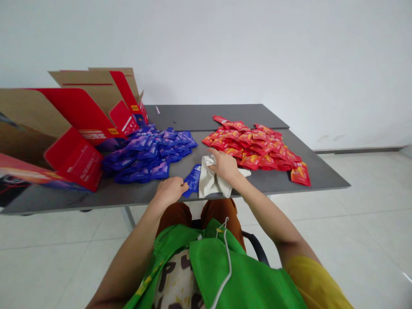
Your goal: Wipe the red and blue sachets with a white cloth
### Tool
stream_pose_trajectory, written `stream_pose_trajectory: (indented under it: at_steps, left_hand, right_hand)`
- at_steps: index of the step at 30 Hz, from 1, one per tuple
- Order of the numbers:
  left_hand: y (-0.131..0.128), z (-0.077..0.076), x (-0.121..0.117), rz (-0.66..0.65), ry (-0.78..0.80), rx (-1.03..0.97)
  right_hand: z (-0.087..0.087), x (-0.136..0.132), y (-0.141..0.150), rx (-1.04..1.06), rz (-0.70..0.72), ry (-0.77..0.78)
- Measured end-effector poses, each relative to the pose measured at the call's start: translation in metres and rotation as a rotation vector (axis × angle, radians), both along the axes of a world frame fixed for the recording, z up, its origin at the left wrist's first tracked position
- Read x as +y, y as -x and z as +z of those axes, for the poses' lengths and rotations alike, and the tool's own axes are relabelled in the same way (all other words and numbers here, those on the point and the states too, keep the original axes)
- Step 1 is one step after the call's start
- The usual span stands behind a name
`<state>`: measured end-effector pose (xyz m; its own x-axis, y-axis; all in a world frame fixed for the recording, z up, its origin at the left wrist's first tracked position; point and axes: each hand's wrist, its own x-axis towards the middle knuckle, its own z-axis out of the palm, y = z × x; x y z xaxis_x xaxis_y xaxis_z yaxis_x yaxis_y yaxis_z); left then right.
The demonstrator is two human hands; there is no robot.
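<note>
A single blue packet (193,179) lies near the table's front edge, between my two hands. My left hand (170,189) pinches the left side of this packet between thumb and finger. A white cloth (207,182) is bunched under my right hand (225,166), whose fingers are closed on it. The cloth's left edge touches or slightly covers the packet's right side. Left of my hands is a heap of blue packets (148,150). To the right, a heap of red packets (251,143) spreads just beyond my right hand.
Open red cardboard boxes (72,159) stand on the left of the grey table (309,169). One red packet (300,174) lies at the right edge of its heap. A small pale stick-like item (157,110) lies at the back, before the white wall (206,51).
</note>
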<state>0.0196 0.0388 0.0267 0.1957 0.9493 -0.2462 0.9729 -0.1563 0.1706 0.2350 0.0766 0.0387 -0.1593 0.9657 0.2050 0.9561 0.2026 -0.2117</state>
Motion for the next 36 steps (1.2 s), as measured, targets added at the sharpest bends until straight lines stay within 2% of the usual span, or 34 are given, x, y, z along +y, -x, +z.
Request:
stream_pose_trajectory:
  at_steps: [3, 6, 10, 17, 21, 23, 26, 27, 28, 31, 33, 36]
  left_hand:
    - [0.012, -0.003, 0.007, -0.007, 0.017, -0.11]
    - [0.022, -0.008, 0.016, -0.015, 0.094, -0.241]
    - [0.028, -0.009, 0.022, -0.017, 0.259, -0.523]
    - [0.03, -0.003, -0.001, 0.036, 0.391, -0.954]
    - [0.029, 0.011, -0.009, 0.088, 0.429, -1.114]
    - [0.026, 0.022, -0.007, 0.132, 0.296, -1.166]
    - [0.02, 0.033, -0.002, 0.238, -0.058, -1.22]
    - [0.018, 0.033, -0.002, 0.249, -0.124, -1.231]
    - [0.016, 0.032, -0.003, 0.231, -0.125, -1.243]
    - [0.012, 0.02, -0.009, 0.016, 0.127, -1.263]
    - [0.012, 0.009, -0.01, -0.091, 0.267, -1.286]
    - [0.016, -0.008, -0.007, -0.066, 0.324, -1.376]
  right_hand:
    - [-0.002, -0.038, 0.016, 0.064, 0.172, -0.036]
    - [-0.013, -0.069, 0.041, -0.02, 0.292, -0.024]
    - [-0.026, -0.081, 0.06, -0.153, 0.287, -0.058]
    - [-0.03, -0.079, 0.054, -0.068, 0.309, -0.158]
    - [-0.022, -0.071, 0.045, 0.038, 0.286, -0.194]
    - [-0.013, -0.064, 0.041, 0.137, 0.258, -0.211]
    - [0.001, -0.054, 0.034, 0.38, 0.198, -0.231]
    - [0.006, -0.051, 0.032, 0.477, 0.183, -0.226]
    - [0.009, -0.048, 0.03, 0.573, 0.174, -0.209]
    - [0.014, -0.038, 0.026, 0.813, 0.188, -0.09]
    - [0.012, -0.028, 0.026, 0.89, 0.188, -0.015]
    - [0.004, -0.013, 0.029, 0.881, 0.156, 0.007]
